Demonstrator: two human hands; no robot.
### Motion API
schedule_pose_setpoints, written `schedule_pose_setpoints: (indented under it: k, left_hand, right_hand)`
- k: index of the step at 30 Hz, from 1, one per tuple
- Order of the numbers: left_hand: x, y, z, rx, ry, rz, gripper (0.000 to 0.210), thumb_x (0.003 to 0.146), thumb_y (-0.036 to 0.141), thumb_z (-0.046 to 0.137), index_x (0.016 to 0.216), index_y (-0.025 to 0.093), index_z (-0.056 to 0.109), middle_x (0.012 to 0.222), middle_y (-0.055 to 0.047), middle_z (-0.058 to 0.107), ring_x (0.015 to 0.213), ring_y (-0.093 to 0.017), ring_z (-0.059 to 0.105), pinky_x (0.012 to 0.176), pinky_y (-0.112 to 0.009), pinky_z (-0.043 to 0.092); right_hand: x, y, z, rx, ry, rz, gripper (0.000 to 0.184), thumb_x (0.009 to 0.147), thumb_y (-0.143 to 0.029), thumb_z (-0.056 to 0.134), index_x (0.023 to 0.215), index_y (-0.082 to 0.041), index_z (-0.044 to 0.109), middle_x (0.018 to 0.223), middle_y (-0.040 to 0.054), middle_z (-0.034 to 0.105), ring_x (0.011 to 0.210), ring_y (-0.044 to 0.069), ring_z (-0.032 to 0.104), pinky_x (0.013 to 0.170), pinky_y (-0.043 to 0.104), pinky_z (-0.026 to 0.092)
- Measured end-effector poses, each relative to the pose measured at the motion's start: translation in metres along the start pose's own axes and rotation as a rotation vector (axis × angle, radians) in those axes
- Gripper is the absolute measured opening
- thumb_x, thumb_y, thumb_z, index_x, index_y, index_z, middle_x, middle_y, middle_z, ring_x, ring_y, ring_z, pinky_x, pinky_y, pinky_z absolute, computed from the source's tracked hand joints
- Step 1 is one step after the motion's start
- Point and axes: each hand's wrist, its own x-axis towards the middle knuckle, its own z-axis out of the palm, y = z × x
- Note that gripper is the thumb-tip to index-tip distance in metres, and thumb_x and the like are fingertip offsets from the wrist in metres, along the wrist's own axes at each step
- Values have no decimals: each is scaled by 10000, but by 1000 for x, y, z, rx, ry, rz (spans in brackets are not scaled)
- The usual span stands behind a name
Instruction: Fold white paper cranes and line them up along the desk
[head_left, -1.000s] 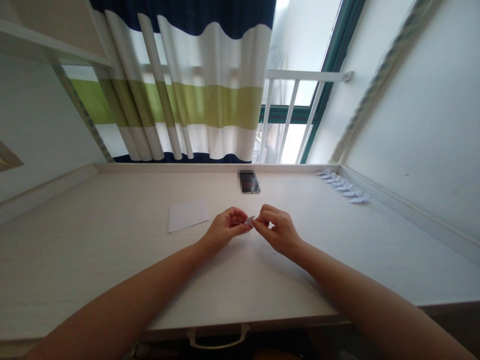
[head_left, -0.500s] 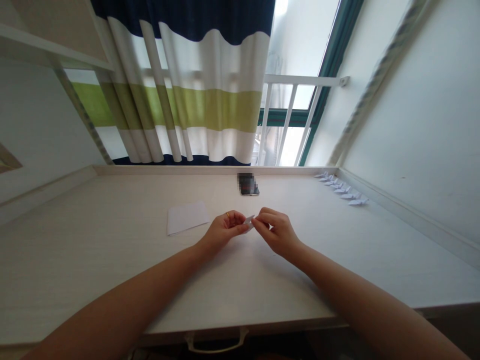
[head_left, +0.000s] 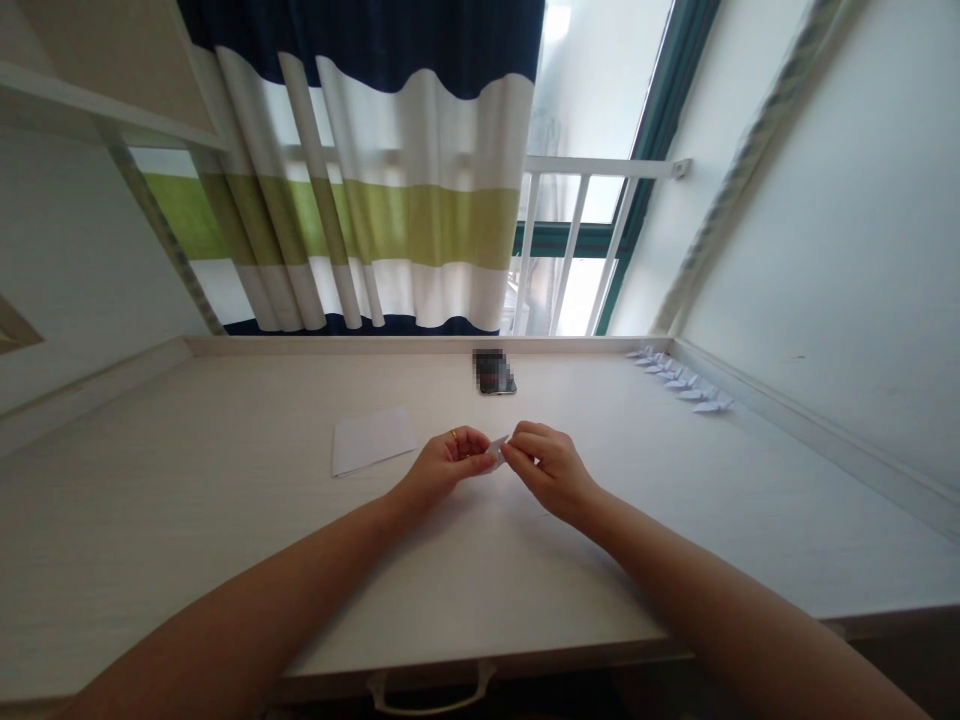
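Note:
A small piece of folded white paper (head_left: 497, 447) is held between my two hands above the desk. My left hand (head_left: 456, 455), with a ring on one finger, pinches its left side between thumb and fingers. My right hand (head_left: 546, 460) has thumb and forefinger closed on its right edge. Fingers cover much of the paper, so its full shape is hidden. To the left of my left hand, a stack of white paper sheets (head_left: 373, 441) lies flat on the desk.
A dark phone-like object (head_left: 494, 372), partly blurred out, lies at the back of the white desk (head_left: 187, 480). Several folded paper cranes (head_left: 681, 382) stand in a row at the back right. A striped curtain (head_left: 420, 220) hangs behind. A drawer handle (head_left: 431, 690) juts from the front edge.
My right hand has shifted slightly left, its fingertips closer in on the folded paper. The whole view has tilted a little; the other things lie as before.

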Motion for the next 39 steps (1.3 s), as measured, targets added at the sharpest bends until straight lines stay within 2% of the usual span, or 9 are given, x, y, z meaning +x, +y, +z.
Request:
schedule_pose_setpoints:
  k: [6, 10, 14, 18, 22, 26, 29, 33, 39]
  left_hand:
    - [0, 0, -1, 73, 53, 36, 240, 621, 267, 690, 772, 144, 550, 732, 3, 572, 699, -96, 526, 705, -246, 400]
    - [3, -4, -4, 284, 145, 68, 269, 666, 382, 626, 765, 149, 535, 715, 4, 548, 684, -111, 500, 673, -257, 389]
    - [4, -8, -5, 460, 87, 22, 374, 716, 502, 505, 623, 140, 519, 581, 17, 500, 576, -100, 448, 610, -256, 372]
    - [3, -6, -3, 334, 15, -31, 352, 677, 491, 560, 669, 140, 529, 594, 14, 529, 586, -101, 487, 627, -259, 407]
    - [0, 1, -2, 222, -22, -50, 308, 668, 430, 607, 657, 132, 530, 572, 19, 531, 557, -85, 492, 611, -245, 414]
    - [-2, 7, -3, 63, -80, -66, 269, 698, 380, 604, 652, 125, 531, 569, 13, 549, 538, -81, 512, 600, -242, 415]
    - [-3, 9, -3, 0, -132, -90, 269, 694, 362, 615, 625, 116, 529, 554, 5, 558, 515, -82, 518, 567, -234, 411]
    - [-5, 9, -4, -14, -191, -106, 263, 693, 347, 621, 614, 110, 538, 529, -11, 580, 501, -91, 531, 529, -223, 398]
    - [-5, 10, -6, -10, -214, -142, 263, 673, 340, 642, 592, 116, 531, 492, -7, 584, 451, -84, 518, 500, -214, 381]
  right_hand:
    - [-1, 2, 2, -99, 34, -15, 283, 786, -212, 453, 507, -166, 464, 568, 14, 491, 527, 95, 411, 513, 231, 326]
    - [0, 3, 2, -190, 112, -76, 300, 797, -208, 446, 501, -164, 463, 551, 8, 480, 511, 90, 385, 526, 236, 318]
    - [0, 4, 3, -273, 138, -149, 290, 803, -205, 446, 521, -153, 491, 554, 7, 494, 500, 84, 371, 542, 241, 317]
    - [-1, 4, 4, -283, 42, -204, 277, 814, -216, 434, 563, -148, 530, 594, 27, 517, 538, 101, 400, 550, 252, 321]
    - [1, 5, -3, 5, -47, -151, 250, 816, -324, 454, 670, -151, 561, 711, 50, 537, 659, 131, 473, 618, 269, 379]
    - [5, 11, -8, 407, -29, 125, 320, 881, -365, 309, 823, -160, 547, 836, 55, 557, 809, 141, 520, 747, 299, 410]
    - [5, 14, -1, 564, -179, 226, 330, 857, -424, 355, 883, -154, 543, 854, 50, 575, 842, 147, 529, 795, 322, 400]
    - [1, 11, 13, 844, -428, 242, 439, 830, -511, 340, 738, -125, 530, 686, 40, 584, 654, 126, 551, 668, 303, 434]
    - [-1, 10, 14, 994, -410, 405, 378, 761, -478, 507, 625, -126, 493, 538, -7, 542, 455, 76, 493, 471, 222, 385]
